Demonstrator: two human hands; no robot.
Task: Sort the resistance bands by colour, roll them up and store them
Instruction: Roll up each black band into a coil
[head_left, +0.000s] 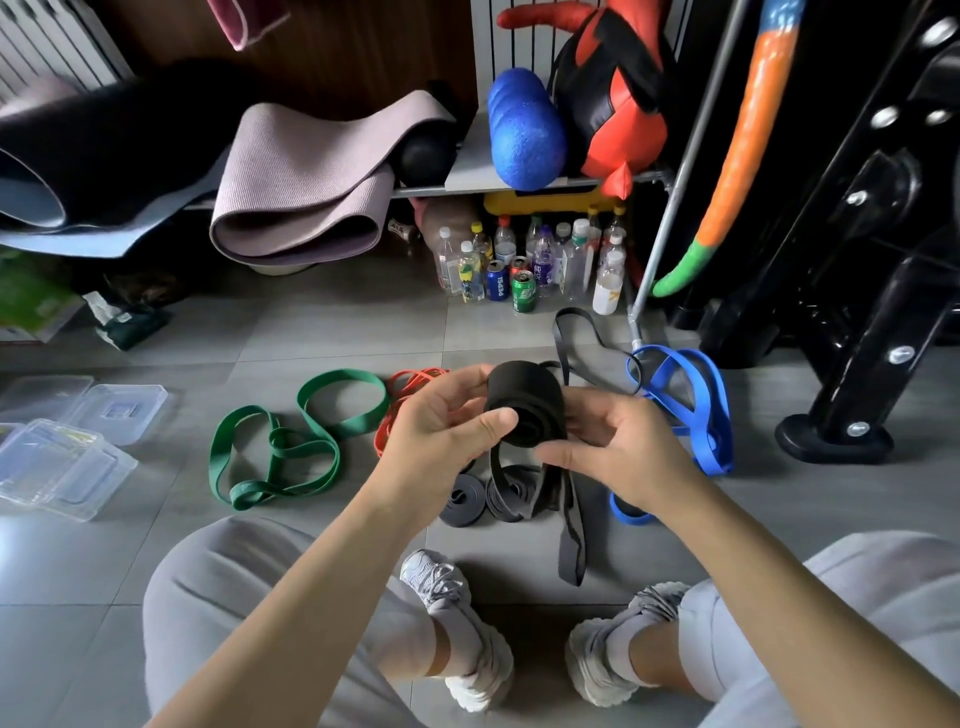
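My left hand (447, 421) and my right hand (618, 447) hold a partly rolled wide black band (524, 400) above the floor; its loose tail (571, 530) hangs down to the tiles. My left thumb presses on the roll's end. Below it lie two rolled grey-black bands (462, 501). Green bands (291, 441) lie loose to the left, red bands (410, 384) behind my left hand, blue bands (685, 400) to the right. A rolled blue band (628, 512) peeks out under my right wrist. Another thin black band (576, 332) lies further back.
Clear plastic boxes and lids (62, 447) sit on the floor at left. Yoga mats (306, 182) and a blue foam roller (524, 130) fill a low shelf. Several bottles and cans (530, 265) stand beneath it. A black machine frame (852, 332) stands at right.
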